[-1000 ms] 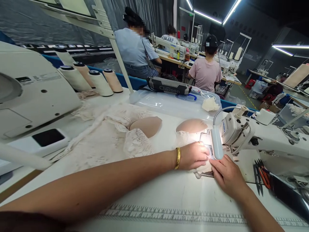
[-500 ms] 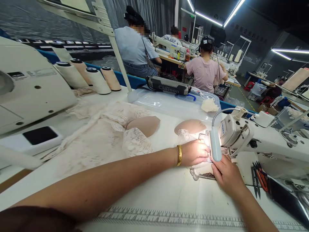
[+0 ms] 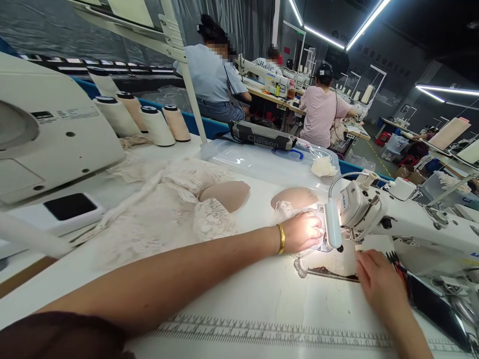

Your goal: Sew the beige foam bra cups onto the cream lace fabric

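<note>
Right hand [image 3: 377,281] drawn back from needle toward snips, grip loose, holding nothing; left hand [image 3: 303,232] flat, pressing lace piece [image 3: 325,262] to tabletop under sewing machine [image 3: 392,219] lamp — seam likely paused.

Dim hall, lit by ceiling strip lights [image 3: 325,34]; needle area overexposed by machine lamp [image 3: 333,230]; edges bent by wide-angle distortion.

Right hand [image 3: 377,281] now rightward, apparently off the lace piece [image 3: 329,259].
</note>
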Tool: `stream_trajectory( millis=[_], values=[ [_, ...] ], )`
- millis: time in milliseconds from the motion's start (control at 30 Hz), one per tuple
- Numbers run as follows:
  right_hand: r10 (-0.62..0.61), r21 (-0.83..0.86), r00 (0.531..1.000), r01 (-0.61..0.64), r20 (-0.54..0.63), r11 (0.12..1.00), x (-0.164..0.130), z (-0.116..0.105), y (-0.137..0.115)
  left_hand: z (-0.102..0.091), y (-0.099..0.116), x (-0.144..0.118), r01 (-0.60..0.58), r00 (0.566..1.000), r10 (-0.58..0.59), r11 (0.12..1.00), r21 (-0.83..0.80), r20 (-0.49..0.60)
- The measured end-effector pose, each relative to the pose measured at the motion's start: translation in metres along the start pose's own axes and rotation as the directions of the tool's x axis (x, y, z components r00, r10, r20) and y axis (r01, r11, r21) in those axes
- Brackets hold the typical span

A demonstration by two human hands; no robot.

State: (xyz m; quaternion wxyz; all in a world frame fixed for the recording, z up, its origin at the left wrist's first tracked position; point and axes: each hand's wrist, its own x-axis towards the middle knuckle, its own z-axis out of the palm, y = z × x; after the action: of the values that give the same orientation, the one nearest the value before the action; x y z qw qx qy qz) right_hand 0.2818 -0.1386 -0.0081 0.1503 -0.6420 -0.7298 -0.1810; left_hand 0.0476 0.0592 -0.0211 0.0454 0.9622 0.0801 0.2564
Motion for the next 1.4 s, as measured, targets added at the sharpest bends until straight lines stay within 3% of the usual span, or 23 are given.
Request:
stream_trajectory(
  millis=[133,267,500,700,867,1067,1200,1300,1400],
  values=[
    [0.161,-0.228,0.984,-0.140,0.076,0.963,-0.062,-0.010,0.055,0.005,-0.002,-0.002,-0.009,0.997,0.004,0.998,0.069,0.076],
    [0.055,-0.117,0.973,-0.030,0.223,0.993,-0.088,-0.005,0.077,-0.001,-0.003,-0.007,-0.009,0.996,0.004,0.998,0.063,0.087],
    [-0.144,0.164,0.965,0.110,0.217,0.980,-0.029,-0.010,0.046,-0.032,0.018,-0.042,-0.024,0.996,0.028,0.999,-0.041,0.090],
    [-0.097,0.349,0.990,0.056,0.102,0.936,0.004,-0.001,-0.013,-0.036,0.036,-0.058,-0.017,0.999,0.007,0.981,-0.196,-0.052],
    [-0.018,0.307,0.979,-0.046,0.203,0.951,0.019,-0.009,-0.063,-0.036,0.041,-0.059,-0.043,0.992,0.021,0.984,-0.175,-0.124],
    [0.006,0.161,0.963,-0.051,0.271,0.986,0.031,-0.007,-0.094,-0.038,0.045,-0.058,-0.064,0.985,0.036,0.985,-0.163,-0.171],
    [0.037,0.116,0.964,-0.070,0.264,0.991,0.031,0.001,-0.090,-0.041,0.049,-0.059,-0.029,0.992,0.005,0.980,-0.195,-0.125],
    [0.126,0.055,0.970,-0.140,0.210,0.989,0.020,-0.003,-0.061,-0.045,0.052,-0.062,-0.030,0.992,0.001,0.973,-0.229,-0.124],
    [0.203,0.056,0.976,-0.208,0.077,0.977,0.007,-0.015,-0.035,-0.047,0.056,-0.061,-0.050,0.988,0.008,0.963,-0.265,-0.157]
  ],
)
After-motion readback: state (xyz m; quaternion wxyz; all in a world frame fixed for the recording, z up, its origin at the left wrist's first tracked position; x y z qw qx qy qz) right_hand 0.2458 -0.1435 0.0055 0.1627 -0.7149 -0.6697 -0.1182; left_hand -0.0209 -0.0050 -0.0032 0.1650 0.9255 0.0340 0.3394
